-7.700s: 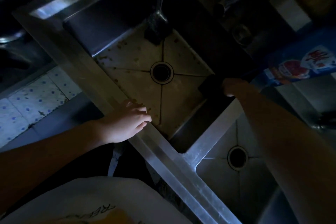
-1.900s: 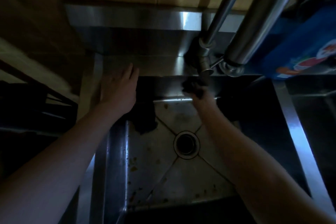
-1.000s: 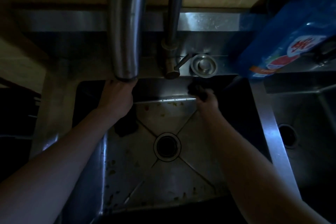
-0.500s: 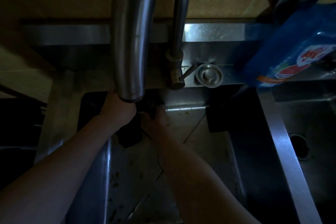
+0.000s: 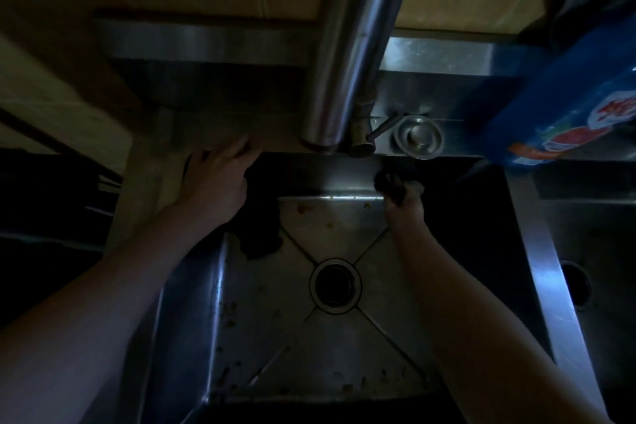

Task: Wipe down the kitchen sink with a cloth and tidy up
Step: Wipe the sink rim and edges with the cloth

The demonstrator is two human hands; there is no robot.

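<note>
1. Left hand (image 5: 215, 182) first: it's flat on the sink's back-left rim, fingers spread, gripping nothing, just a brace.
2. Just below that hand there's a dark lump (image 5: 258, 234) on the sink (image 5: 213, 286) floor; too dim to say what it is.
3. Right of it, the drain (image 5: 335, 286), with brown specks scattered on the floor around it.
4. Above, the tap (image 5: 351, 62) hangs over the back wall.
5. Now the right hand (image 5: 402, 203): clenched round a dark cloth (image 5: 387, 182), pressed where back wall meets floor.
6. That cloth looks soft, light, likely wet, so I'd say bunch it in the fist as here; pinched loosely it would slide on wet steel.
7. Far right of the hand, a blue packet (image 5: 564, 107).
</note>
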